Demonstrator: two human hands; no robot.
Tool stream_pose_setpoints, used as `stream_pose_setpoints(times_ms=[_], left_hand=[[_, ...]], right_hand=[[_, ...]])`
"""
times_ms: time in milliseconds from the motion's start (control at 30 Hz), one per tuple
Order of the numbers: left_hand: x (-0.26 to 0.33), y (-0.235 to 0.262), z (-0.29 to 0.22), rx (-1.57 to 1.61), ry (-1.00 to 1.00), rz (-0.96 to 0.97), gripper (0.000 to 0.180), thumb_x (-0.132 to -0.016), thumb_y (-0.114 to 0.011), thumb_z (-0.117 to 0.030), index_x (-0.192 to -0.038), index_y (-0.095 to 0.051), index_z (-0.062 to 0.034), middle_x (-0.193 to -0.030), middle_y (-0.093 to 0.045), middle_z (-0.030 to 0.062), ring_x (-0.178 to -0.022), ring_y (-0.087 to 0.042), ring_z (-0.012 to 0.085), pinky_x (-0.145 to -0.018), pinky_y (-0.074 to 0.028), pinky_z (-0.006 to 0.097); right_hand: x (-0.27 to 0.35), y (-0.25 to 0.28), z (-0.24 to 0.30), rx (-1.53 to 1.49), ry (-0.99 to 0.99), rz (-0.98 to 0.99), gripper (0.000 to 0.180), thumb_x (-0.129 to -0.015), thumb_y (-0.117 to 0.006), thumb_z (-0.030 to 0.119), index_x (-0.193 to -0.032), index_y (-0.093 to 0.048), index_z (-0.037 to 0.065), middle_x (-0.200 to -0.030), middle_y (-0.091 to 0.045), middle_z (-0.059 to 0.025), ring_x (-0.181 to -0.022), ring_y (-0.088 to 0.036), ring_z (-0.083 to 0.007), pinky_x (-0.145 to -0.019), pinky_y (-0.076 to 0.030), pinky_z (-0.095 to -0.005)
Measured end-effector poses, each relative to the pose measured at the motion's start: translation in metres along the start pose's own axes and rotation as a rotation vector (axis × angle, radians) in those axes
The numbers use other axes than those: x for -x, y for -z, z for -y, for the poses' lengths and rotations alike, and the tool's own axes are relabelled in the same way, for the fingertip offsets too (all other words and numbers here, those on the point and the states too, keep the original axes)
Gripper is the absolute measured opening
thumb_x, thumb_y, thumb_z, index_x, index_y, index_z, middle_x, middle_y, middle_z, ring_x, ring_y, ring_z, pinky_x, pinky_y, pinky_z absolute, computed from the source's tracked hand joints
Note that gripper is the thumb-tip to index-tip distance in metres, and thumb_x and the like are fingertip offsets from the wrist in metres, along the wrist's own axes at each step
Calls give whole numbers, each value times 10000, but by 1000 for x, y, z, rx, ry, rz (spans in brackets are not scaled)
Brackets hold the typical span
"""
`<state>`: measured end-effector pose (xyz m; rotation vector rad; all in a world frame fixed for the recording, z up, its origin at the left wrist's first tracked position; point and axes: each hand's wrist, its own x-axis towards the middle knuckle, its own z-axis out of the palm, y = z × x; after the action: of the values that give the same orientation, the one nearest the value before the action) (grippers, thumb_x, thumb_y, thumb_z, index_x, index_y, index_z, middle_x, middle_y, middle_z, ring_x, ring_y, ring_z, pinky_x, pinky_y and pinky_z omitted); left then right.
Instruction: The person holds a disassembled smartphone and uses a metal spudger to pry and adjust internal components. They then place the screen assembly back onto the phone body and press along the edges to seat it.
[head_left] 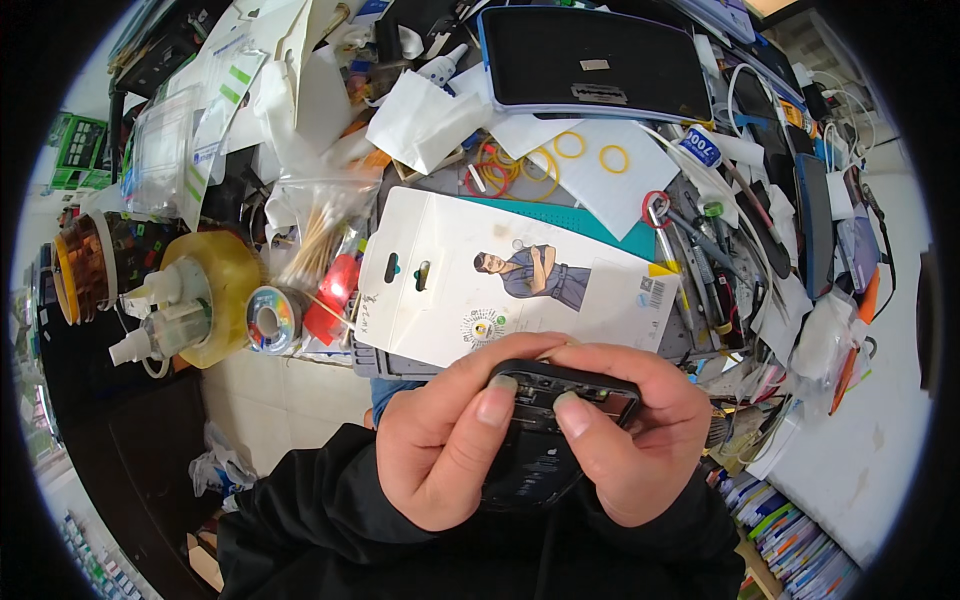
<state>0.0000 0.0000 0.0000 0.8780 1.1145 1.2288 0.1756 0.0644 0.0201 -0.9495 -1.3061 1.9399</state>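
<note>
Head view: left hand (435, 450) and right hand (645, 440) pinch the opened phone (535, 468) between thumbs and curled fingers, bodyward of the card (510, 285); excess thumb pressure could crack exposed parts (537, 391), slack grip drop it.

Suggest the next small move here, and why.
Perhaps press lightly with both thumbs: the left hand and right hand brace the opened phone from either side, and the thumbs lie over exposed parts near its far edge.
</note>
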Motion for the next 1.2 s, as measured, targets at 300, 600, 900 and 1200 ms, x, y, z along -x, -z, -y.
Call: stream_pose_setpoints(times_ms=[300, 600, 900, 1200], left_hand=[[4, -2, -6, 42, -55, -105, 410, -1121, -392, -158, -1418, -542, 82, -1249, -698, 152, -1148, -656, 172, -1013, -484, 285], [5, -1, -11, 104, 15, -15, 398, -1129, -397, -167, -1387, -562, 87, -1208, -713, 144, -1098, -666, 155, -985, -503, 277], [-7, 14, -21, 205, 283, 78, 513, -1125, -413, -296, -1381, -554, 125, -1240, -713, 205, -1135, -699, 238, -1024, -523, 349], [-5, 29, -9, 358, 283, 106, 381, -1128, -455, -157, -1383, -579, 97, -1237, -720, 140, -1119, -663, 149, -987, -499, 275]], right_hand=[[6, 5, 18, 226, 117, -136, 303, -959, -688, -25, -1255, -671, -82, -981, -758, -134, -872, -693, -103, -775, -519, -217], [7, 9, 13, 426, 213, -214, 177, -961, -715, 7, -1124, -744, -58, -748, -732, -71, -616, -601, -38, -566, -438, -181], [4, 6, 7, 416, 221, -294, 182, -961, -725, 12, -1126, -748, -61, -791, -746, -73, -643, -604, -36, -590, -444, -171], [2, 5, 5, 429, 190, -265, 211, -966, -720, 16, -1157, -738, -69, -834, -753, -84, -671, -608, -36, -597, -441, -169]])
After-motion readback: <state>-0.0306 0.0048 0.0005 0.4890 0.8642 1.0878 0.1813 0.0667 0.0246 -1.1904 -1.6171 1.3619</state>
